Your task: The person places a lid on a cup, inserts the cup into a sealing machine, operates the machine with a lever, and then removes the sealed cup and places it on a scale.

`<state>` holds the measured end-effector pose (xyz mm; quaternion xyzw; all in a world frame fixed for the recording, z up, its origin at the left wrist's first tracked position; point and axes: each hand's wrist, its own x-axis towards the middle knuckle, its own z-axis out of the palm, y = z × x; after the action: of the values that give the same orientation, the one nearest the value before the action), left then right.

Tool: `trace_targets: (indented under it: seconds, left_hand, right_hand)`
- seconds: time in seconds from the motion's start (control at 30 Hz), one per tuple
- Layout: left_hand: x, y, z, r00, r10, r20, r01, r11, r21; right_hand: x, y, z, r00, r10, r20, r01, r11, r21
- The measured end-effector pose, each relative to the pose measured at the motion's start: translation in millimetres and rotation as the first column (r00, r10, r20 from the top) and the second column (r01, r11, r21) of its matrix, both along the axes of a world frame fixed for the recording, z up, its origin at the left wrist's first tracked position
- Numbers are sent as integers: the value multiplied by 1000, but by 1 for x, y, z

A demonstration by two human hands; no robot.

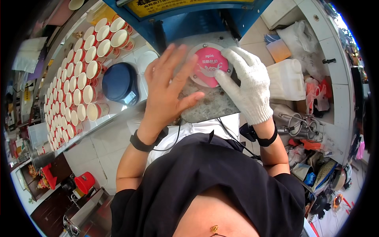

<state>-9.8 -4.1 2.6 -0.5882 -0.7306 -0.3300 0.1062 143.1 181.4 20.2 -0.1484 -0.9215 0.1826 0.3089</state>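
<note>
A pink printed round lid film (208, 65) lies in a bolted metal ring (196, 77) on the grey metal plate (211, 103) of a blue machine. My right hand (249, 81) wears a white knitted glove and rests at the ring's right side. Its thumb touches the pink film, and its fingertips lie at the upper right rim, apart from the thumb. Just left of the ring is my bare left hand (167, 81), slightly blurred, fingers spread and nothing in them. Whatever lies beneath the film is hidden.
The blue machine frame (189, 24) rises beyond the plate. On the left table stand many red-and-white paper cups (93, 70) in rows, beside a dark blue round scale (119, 82). Plastic bags (302, 43) and white stacked containers (287, 79) fill the right. Cables (227, 128) hang below the plate.
</note>
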Motion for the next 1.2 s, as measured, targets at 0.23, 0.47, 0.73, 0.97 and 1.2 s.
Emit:
trace_targets:
  seconds: [0.23, 0.47, 0.73, 0.97, 1.2]
  left_hand:
    - [-5, -17, -12, 995, 92, 33, -96, 984, 153]
    - [-5, -30, -14, 997, 65, 46, -70, 991, 115]
    - [17, -43, -27, 994, 15, 104, -19, 999, 38]
    - [19, -46, -20, 997, 70, -15, -70, 997, 19]
    - [-3, -30, -18, 988, 154, 16, -155, 981, 115]
  right_hand:
    - [-1, 1, 1, 1000, 7, 0, -7, 1000, -15]
    - [12, 9, 0, 989, -66, -130, 42, 984, -175]
    - [69, 41, -7, 950, 189, 249, -191, 981, -16]
    - [73, 40, -3, 919, 189, 347, -182, 982, -52]
    - [56, 50, -26, 963, 139, 231, -121, 988, -91]
